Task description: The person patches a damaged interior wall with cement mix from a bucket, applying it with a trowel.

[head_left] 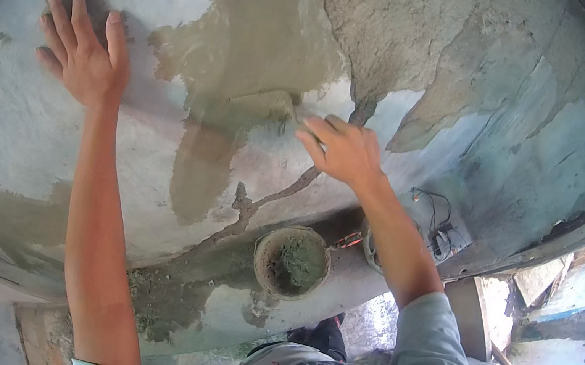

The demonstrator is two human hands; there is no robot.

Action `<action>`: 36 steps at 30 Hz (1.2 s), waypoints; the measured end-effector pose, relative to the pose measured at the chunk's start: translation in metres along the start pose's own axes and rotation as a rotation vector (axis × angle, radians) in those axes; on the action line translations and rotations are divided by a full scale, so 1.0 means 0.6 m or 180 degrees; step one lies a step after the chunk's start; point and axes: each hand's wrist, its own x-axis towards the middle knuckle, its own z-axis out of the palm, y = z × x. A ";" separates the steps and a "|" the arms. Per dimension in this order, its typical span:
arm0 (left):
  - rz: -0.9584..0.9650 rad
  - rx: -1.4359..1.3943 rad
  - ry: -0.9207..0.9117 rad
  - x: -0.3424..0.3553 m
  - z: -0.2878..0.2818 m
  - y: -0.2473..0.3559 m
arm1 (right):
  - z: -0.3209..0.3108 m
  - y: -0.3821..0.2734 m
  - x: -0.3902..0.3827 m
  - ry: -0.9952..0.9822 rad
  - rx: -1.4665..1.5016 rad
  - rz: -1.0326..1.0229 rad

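My left hand (85, 55) lies flat against the pale wall (139, 149) with its fingers spread. At the middle of the wall, my right hand (341, 146) is closed around the handle of a trowel, which the fingers mostly hide. The trowel's blade (267, 101) is coated in grey-brown mortar and lies against a smooth, damp-looking mortar patch (257, 22). Just right of the blade a dark crack (363, 109) runs down from a rough, bare patch (388, 28) and continues below my hand.
A round bucket (259, 264) with grey mortar (304, 258) inside stands on the ledge (227, 318) below. Beside it lies a tool with an orange-red handle (348, 240). A small box with loose wires (450, 241) sits right of my right forearm. Boards and rubble show at the lower right.
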 end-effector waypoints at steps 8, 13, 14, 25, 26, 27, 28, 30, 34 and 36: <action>-0.0046 0.0012 -0.0029 0.002 -0.002 0.001 | -0.023 0.087 0.039 0.1310 0.1402 0.0951; -0.0032 -0.0001 0.0015 0.000 0.003 0.003 | 0.042 0.001 0.010 0.0551 0.2055 0.0879; -0.0022 -0.0011 0.0043 0.005 0.002 0.003 | 0.061 -0.016 -0.003 0.0438 0.1964 0.0711; 0.0128 0.0006 -0.0037 -0.006 0.000 0.001 | 0.011 0.031 0.015 0.0598 -0.0020 -0.0110; 0.0127 -0.0007 -0.0044 -0.010 0.002 0.001 | 0.002 0.053 0.029 0.0965 0.0208 -0.0042; 0.0100 0.0010 -0.0044 -0.011 0.002 0.003 | -0.009 0.070 0.037 0.1334 0.0422 0.0017; 0.0102 -0.0006 -0.0042 -0.010 0.002 0.003 | -0.015 0.078 0.037 0.1314 0.0422 -0.0015; 0.0081 0.0033 -0.0035 -0.006 -0.004 -0.007 | -0.018 0.081 0.044 0.1183 0.1639 0.1150; 0.0085 -0.0037 0.0046 -0.012 0.007 0.003 | 0.054 0.051 -0.005 0.0385 0.2157 0.1112; 0.0054 -0.0027 0.0044 -0.010 0.003 0.006 | 0.096 0.012 -0.039 0.0217 0.1720 0.0643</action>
